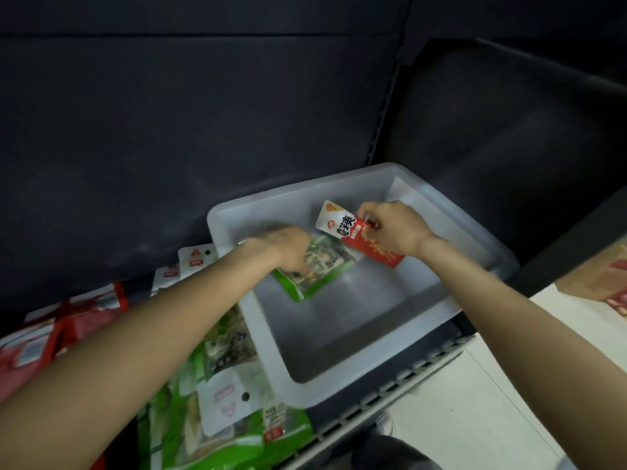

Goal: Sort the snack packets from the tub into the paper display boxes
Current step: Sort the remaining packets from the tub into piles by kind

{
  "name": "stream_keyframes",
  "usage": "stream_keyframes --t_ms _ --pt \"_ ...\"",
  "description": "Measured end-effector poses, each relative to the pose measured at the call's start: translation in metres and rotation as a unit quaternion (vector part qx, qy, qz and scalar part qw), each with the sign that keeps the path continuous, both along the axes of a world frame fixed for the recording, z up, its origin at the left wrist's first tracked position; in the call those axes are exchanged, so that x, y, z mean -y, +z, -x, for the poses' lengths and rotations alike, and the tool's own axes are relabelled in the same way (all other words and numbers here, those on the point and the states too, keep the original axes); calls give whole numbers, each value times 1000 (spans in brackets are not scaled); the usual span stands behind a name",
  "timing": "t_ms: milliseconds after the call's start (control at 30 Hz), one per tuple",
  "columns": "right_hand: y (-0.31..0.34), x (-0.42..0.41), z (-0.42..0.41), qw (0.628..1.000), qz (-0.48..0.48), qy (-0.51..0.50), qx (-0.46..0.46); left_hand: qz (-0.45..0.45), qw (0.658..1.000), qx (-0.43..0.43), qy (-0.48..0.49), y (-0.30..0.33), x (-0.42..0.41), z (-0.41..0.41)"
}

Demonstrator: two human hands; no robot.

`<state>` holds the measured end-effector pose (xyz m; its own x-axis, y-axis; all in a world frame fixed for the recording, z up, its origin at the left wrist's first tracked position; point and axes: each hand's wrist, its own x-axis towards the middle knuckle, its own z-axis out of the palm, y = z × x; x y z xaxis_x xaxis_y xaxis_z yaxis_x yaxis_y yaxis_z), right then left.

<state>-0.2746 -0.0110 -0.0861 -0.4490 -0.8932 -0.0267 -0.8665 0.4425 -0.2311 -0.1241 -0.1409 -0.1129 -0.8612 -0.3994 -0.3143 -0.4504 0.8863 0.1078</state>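
Sorting looked nearly done: your left hand [291,247] pinched a green packet [317,266] and your right hand [393,228] gripped a red packet [359,234], seemingly the last two in the tub [339,378]; sorted green packets [210,422] and red packets [51,337] lay left.

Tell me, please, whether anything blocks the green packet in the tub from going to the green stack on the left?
Only the tub's left wall. The left hand holds the green packet inside; the green stack lies just outside.
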Motion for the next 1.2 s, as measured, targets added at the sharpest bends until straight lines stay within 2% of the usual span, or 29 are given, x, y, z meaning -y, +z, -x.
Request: stream_keyframes --t_ms 67,133,200,300,367,467,533,600,633,767,833,933,1033,1133,1200 --pt "11 -8 -15 996 79 -19 35 -39 997 -66 32 15 -4 -11" --pt "23 -15 -35 979 170 -37 103 -148 969 -182 74 37 -12 -30" --pt "37 -20 -62 942 254 -41 217 -280 899 -316 113 57 -26 -56" --pt "57 -27 -113 867 336 -20 368 -402 788 -434 173 75 -51 -106" --pt "62 -29 -150 844 358 -6 399 -413 748 -478 205 77 -67 -144" --pt "55 -32 -207 849 347 -6 397 -392 702 -531 265 71 -88 -203" --pt "43 -38 -247 843 316 0 434 -360 684 -552 313 61 -99 -241" --pt "25 -43 -288 832 270 16 485 -306 687 -547 368 46 -105 -278" --pt "14 -43 -306 834 250 18 492 -263 700 -536 392 38 -107 -295" --pt "-17 -32 -367 860 189 26 473 -69 808 -414 414 14 -117 -347" --pt "-24 -23 -383 886 168 52 429 -31 845 -348 405 7 -122 -361" --pt "-33 -14 -393 954 114 99 258 -23 888 -250 384 -1 -128 -372" --pt "-38 -15 -393 980 87 124 130 5 901 -196 386 -7 -133 -377" --pt "-28 -27 -386 977 121 144 99 59 891 -220 393 -2 -137 -375" --pt "-18 -39 -371 967 176 160 95 133 889 -253 357 7 -139 -369"
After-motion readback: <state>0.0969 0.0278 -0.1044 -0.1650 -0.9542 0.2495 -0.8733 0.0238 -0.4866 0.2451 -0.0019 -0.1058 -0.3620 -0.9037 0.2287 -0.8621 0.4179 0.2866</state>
